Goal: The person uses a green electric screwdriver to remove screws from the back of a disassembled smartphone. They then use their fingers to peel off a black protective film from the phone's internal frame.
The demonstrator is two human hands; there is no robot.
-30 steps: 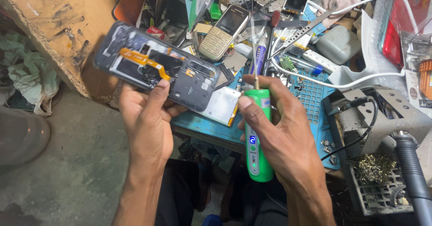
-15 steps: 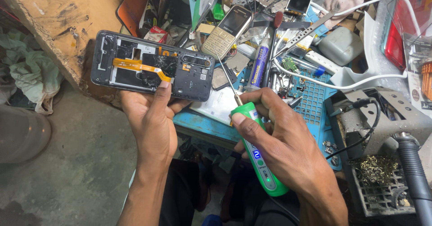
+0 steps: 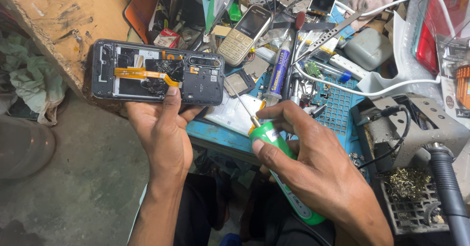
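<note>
Opened black smartphone (image 3: 156, 72), back cover off, orange flex ribbon and dark boards exposed, is clamped by the left hand (image 3: 164, 128), thumb pressed on its lower edge, above the workbench's front edge. Since a second ago it has levelled to horizontal. Right hand (image 3: 308, 163) fingers wrap the green plastic electric screwdriver (image 3: 284, 172), now tilted, thin metal bit pointing toward the phone, not touching.

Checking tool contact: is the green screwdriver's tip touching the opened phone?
Apart. The head view shows the green screwdriver in the right hand, its tip short of the opened phone, which the left hand holds.
</note>
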